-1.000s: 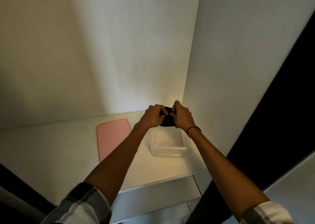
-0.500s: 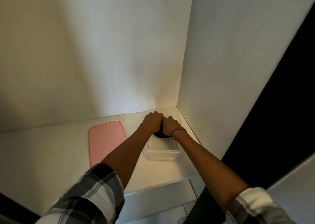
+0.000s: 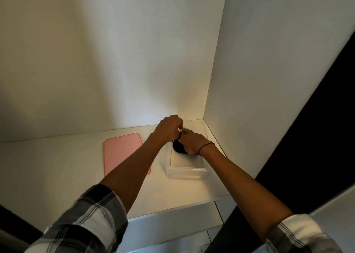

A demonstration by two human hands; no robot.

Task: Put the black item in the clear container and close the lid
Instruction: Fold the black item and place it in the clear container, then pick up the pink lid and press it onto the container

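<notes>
A clear rectangular container (image 3: pixel 187 171) stands open on the white shelf near the right wall. The black item (image 3: pixel 177 148) lies low inside it, mostly hidden under my hands. My right hand (image 3: pixel 193 142) rests on top of the black item, fingers curled over it. My left hand (image 3: pixel 169 128) hovers just above the container's far end, fingers bent, fingertips close to my right hand; whether it touches the black item is unclear. The pink lid (image 3: pixel 123 152) lies flat on the shelf, left of the container, partly covered by my left forearm.
The white shelf (image 3: pixel 57 168) ends in a front edge below my arms. A white back wall and a white side wall (image 3: pixel 269 79) close the corner right behind the container. A dark gap runs down the right side.
My hands came down with the black item from above the container into it. Since half a second ago, my left hand has lifted slightly while my right hand stays on the item.
</notes>
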